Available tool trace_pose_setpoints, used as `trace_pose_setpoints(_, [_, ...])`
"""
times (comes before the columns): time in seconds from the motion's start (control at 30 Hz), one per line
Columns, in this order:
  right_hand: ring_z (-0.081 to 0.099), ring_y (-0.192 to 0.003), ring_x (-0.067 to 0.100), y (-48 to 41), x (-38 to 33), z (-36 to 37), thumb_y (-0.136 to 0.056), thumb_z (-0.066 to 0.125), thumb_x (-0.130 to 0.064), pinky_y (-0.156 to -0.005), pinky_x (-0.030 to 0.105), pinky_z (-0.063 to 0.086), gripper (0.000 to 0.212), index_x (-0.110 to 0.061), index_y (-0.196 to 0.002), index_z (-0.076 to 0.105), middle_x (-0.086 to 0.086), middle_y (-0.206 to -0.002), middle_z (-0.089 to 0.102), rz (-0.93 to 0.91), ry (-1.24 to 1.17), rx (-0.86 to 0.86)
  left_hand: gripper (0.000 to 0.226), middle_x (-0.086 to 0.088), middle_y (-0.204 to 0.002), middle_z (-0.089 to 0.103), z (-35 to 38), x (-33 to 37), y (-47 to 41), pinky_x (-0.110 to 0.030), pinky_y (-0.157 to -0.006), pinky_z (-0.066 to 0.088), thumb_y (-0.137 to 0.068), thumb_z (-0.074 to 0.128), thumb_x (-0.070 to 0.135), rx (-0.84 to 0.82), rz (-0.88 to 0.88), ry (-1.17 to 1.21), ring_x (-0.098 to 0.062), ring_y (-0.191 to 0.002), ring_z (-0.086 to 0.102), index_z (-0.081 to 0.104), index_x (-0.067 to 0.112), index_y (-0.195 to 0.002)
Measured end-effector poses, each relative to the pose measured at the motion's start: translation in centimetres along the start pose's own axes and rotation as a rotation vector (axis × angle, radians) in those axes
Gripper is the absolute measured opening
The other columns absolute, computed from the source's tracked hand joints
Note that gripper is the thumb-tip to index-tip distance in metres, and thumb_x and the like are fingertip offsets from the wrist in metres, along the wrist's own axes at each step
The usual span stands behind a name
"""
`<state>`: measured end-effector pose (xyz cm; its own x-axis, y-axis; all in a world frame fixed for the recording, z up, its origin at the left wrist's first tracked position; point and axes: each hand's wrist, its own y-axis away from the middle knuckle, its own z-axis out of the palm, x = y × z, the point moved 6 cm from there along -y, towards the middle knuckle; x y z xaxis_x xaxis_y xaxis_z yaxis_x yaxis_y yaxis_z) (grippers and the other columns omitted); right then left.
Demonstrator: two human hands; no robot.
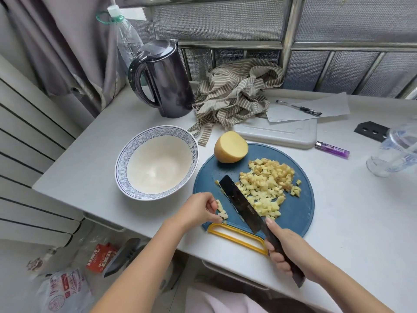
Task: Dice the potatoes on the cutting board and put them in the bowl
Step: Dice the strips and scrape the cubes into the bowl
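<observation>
Meanwhile the right hand (pixel 284 249) clasped the cleaver (pixel 242 205) handle; the left hand (pixel 198 211) pinched a few potato cubes (pixel 221 212) on the blue cutting board (pixel 295 213). Light, damp and slippery, the diced pile (pixel 268 186) probably needed scooping into the empty bowl (pixel 155 163).

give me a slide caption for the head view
Left hand pinches diced potato beside the cleaver held by the right hand; bowl empty.

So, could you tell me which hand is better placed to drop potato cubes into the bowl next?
Probably the left hand: it already pinches potato cubes beside the bowl; the right hand grips the knife.
</observation>
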<state>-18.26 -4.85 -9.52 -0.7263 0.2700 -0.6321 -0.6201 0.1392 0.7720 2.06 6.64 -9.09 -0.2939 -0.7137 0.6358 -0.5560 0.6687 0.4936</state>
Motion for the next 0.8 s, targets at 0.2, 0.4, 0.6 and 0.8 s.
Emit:
trace_pose_setpoints(0.2, [0.026, -0.039, 0.013, 1.5, -1.6, -3.0, -0.088, 0.040, -0.068, -0.036, 0.020, 0.024, 0.057, -0.016, -0.066, 0.041, 0.001, -0.053, 0.032, -0.014, -0.086, -0.006, 0.034, 0.005, -0.069, 0.062, 0.0, 1.0, 0.1, -0.019, -0.055, 0.041, -0.067, 0.086, 0.018, 0.072, -0.031, -0.084, -0.008, -0.060, 0.052, 0.053, 0.017, -0.074])
trace_pose_setpoints(0.4, [0.023, -0.038, 0.014, 3.3, -3.2, -6.8, -0.086, 0.041, -0.067, -0.035, 0.019, 0.022, 0.057, -0.015, -0.065, 0.040, 0.003, -0.052, 0.029, -0.062, -0.141, 0.095, 0.026, -0.007, -0.078, 0.070, 0.2, 4.2, -1.1, -0.032, -0.068, 0.058, -0.068, 0.084, 0.008, 0.118, -0.041, -0.068, -0.015, -0.063, 0.065, 0.058, 0.010, -0.073])
trace_pose_setpoints(0.6, [0.030, -0.043, 0.020, 4.6, -5.1, -9.8, -0.093, 0.040, -0.063, -0.045, 0.027, 0.026, 0.059, -0.013, -0.063, 0.041, 0.003, -0.051, 0.036, -0.198, 0.143, 0.292, 0.009, -0.001, -0.072, 0.066, -1.4, 8.1, -0.4, -0.035, -0.072, 0.059, -0.085, 0.064, 0.005, 0.169, 0.019, -0.169, -0.018, -0.065, 0.070, 0.065, 0.013, -0.081])
trace_pose_setpoints(0.8, [0.046, -0.056, 0.011, 6.2, -7.9, -11.9, -0.084, 0.039, -0.073, -0.047, 0.025, 0.026, 0.055, -0.023, -0.061, 0.041, -0.007, -0.053, 0.046, -0.380, 1.146, 0.586, 0.012, 0.010, -0.078, 0.068, -3.0, 11.9, 1.2, -0.023, -0.067, 0.052, -0.094, 0.055, 0.019, 0.371, 0.265, -0.071, -0.002, -0.069, 0.062, 0.067, 0.020, -0.096])
